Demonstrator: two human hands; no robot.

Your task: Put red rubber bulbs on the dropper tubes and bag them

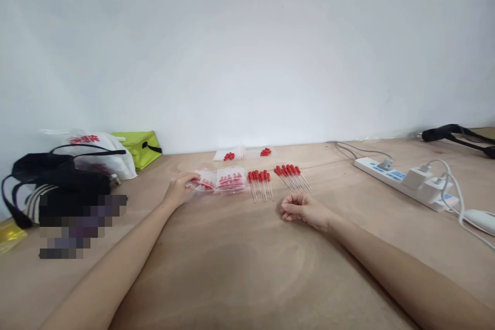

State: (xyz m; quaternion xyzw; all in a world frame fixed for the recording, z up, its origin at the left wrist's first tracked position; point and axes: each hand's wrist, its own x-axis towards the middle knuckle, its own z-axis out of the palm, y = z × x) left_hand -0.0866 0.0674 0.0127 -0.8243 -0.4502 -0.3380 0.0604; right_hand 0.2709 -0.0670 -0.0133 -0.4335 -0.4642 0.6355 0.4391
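Note:
My left hand (pixel 181 188) is closed on the left edge of a clear plastic bag (pixel 204 182) with red pieces inside. Touching it on the right is another clear bag (pixel 232 180), also holding several red pieces. Beside that lie two groups of thin clear droppers with red bulbs, one nearly upright in view (pixel 261 184) and one slanted (pixel 293 177). My right hand (pixel 301 209) rests on the table just below the slanted group, its fingers curled and pressed together; anything inside them is hidden.
Small red pieces lie on two flat bags (pixel 220 154) (pixel 253 152) near the wall. A white power strip (pixel 402 183) with plugs and cables is at right, a black strap (pixel 456 134) behind it. Dark bag (pixel 69 191), white bag (pixel 124 157) and green bag (pixel 139 147) stand left.

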